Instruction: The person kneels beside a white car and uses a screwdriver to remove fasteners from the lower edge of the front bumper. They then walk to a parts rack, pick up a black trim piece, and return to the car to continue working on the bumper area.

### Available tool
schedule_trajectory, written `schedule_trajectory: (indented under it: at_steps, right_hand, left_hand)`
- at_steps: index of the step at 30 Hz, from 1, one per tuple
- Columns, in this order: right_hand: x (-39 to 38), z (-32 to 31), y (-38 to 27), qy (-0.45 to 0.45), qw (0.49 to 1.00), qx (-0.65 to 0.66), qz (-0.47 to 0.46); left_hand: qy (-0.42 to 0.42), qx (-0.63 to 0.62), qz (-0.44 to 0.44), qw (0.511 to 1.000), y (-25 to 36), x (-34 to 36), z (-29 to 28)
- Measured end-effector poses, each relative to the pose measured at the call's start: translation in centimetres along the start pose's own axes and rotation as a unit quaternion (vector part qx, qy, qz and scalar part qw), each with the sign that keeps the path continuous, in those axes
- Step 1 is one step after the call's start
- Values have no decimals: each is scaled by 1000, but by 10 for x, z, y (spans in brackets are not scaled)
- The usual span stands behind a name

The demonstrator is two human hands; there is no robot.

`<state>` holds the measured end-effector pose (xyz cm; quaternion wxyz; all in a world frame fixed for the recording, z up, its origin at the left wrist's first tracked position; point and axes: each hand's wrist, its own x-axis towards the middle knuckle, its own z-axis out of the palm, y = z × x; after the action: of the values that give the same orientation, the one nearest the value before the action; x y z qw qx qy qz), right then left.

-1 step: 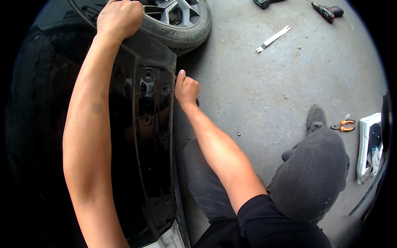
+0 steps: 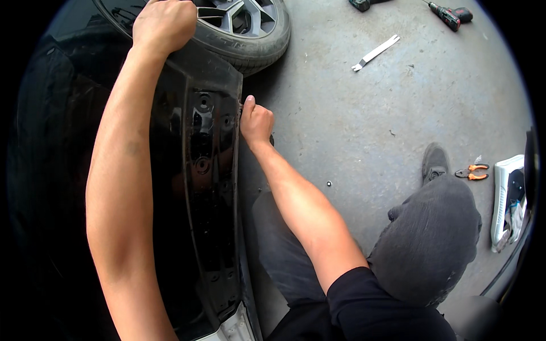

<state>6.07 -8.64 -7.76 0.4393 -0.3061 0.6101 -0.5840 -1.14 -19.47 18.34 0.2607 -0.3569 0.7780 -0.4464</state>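
A black car body panel [image 2: 173, 96] fills the left side, with a glossy strip of round holes [image 2: 202, 165] along its lower part. My left hand [image 2: 165, 25] is closed over the panel's wheel-arch edge, right beside the wheel [image 2: 244, 34]; its fingertips are hidden. Lower down, my right hand [image 2: 257, 122] is curled at the panel's bottom edge [image 2: 239, 113], thumb pointing up along it. What its fingers wrap underneath is out of sight.
On the grey concrete floor [image 2: 352, 125] lie a white pry tool [image 2: 375, 53], a cordless drill [image 2: 452, 15], part of another power tool [image 2: 363, 4], orange-handled pliers [image 2: 472, 172] and a small nut-like piece [image 2: 329, 183]. A white tray-like part [image 2: 499, 199] stands far right, past my knee [image 2: 432, 238].
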Motion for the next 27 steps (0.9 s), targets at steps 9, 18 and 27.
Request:
schedule_trajectory:
  at_steps: [9, 18, 27]
  right_hand:
    - [-12, -1, -1, -15, 1000, -19, 6]
    - [-29, -12, 2, -60, 997, 8, 39]
    - [-17, -98, 111, -148, 912, -303, 234]
  left_hand:
    - [-22, 24, -2, 999, -4, 2, 5]
    - [14, 6, 8, 1000, -8, -3, 16]
    - [33, 2, -4, 999, -12, -8, 22]
